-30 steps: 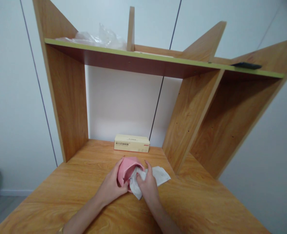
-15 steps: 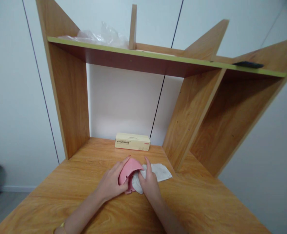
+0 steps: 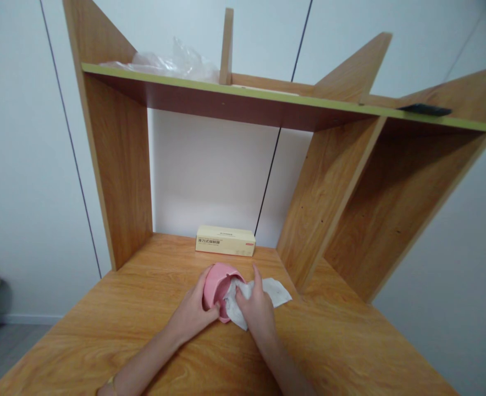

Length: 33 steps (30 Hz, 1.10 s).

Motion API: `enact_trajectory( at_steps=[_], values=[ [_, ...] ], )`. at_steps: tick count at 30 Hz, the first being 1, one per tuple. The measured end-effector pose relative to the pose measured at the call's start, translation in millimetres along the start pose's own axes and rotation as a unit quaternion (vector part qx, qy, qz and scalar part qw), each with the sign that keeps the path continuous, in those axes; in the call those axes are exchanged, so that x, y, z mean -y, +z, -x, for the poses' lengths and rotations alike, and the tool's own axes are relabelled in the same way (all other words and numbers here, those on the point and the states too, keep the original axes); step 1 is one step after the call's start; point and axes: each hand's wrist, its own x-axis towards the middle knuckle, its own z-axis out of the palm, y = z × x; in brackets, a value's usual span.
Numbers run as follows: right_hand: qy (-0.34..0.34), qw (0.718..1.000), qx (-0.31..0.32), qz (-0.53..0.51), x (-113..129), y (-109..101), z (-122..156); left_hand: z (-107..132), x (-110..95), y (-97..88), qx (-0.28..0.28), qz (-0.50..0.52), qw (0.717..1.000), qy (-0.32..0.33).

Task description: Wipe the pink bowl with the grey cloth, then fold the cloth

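In the head view, a pink, angular, hollow bowl [image 3: 215, 279] is in the lower centre of the frame, tilted with its opening toward the right side. The left hand [image 3: 194, 312] has its fingers and thumb closed around the left side of this bowl. The right hand [image 3: 259, 312] is partly closed: its thumb presses on a white, thin, crumpled cloth [image 3: 235, 314], while one finger points upward. The cloth is partly at the bowl's opening, and its other end spreads out to the right of the hand. Both hands are above a brown wood-grain desk [image 3: 144, 324]. Behind the bowl, near the centre, lies a long cream cardboard box [image 3: 225, 242] with dark printed characters.
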Motion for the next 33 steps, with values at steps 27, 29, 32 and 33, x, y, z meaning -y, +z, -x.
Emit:
enact_trajectory(
  at_steps=[27, 29, 32, 33],
  values=[
    [-0.088, 0.996, -0.006, -0.002, -2, -3, 6, 2, -31, -24.8, 0.089, -0.146, 0.985, 0.019],
    [-0.074, 0.997, 0.008, -0.015, -3, 0, 7, 1, -24, -23.0, 0.062, -0.13, 0.989, 0.014],
    [-0.046, 0.998, 0.008, -0.038, -5, 3, 6, -2, -11, -17.4, 0.008, -0.074, 0.997, 0.017],
    [-0.035, 0.998, 0.007, -0.053, -6, 4, 5, -2, -8, -14.9, 0.001, -0.048, 0.999, 0.021]
  ],
)
